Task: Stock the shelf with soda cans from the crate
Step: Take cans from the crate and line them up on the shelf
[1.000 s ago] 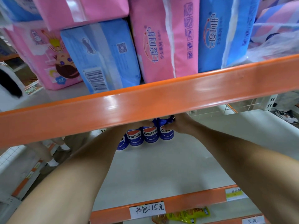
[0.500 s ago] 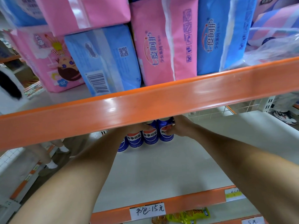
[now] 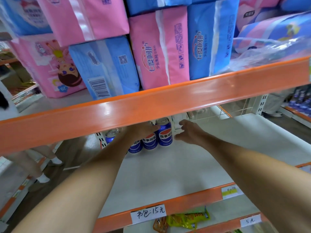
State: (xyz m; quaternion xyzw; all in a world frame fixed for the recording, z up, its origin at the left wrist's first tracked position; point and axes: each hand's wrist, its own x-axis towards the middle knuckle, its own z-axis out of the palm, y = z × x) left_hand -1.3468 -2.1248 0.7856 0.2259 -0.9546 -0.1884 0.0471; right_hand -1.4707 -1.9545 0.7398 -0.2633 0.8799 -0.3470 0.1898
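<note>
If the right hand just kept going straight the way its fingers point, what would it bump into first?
Probably the rightmost blue soda can. The right hand is open, its fingers aimed left toward that can with a small gap showing between them. Depth is hard to judge, so it might slip just behind it instead.

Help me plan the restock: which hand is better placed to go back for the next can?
Right, probably. The right hand is open and empty beside the cans; the left hand rests on them, its grip unclear under the orange beam.

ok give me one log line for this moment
left hand: rests on cans | right hand: open beside end can, holds nothing | cans: upright row on white shelf
</note>
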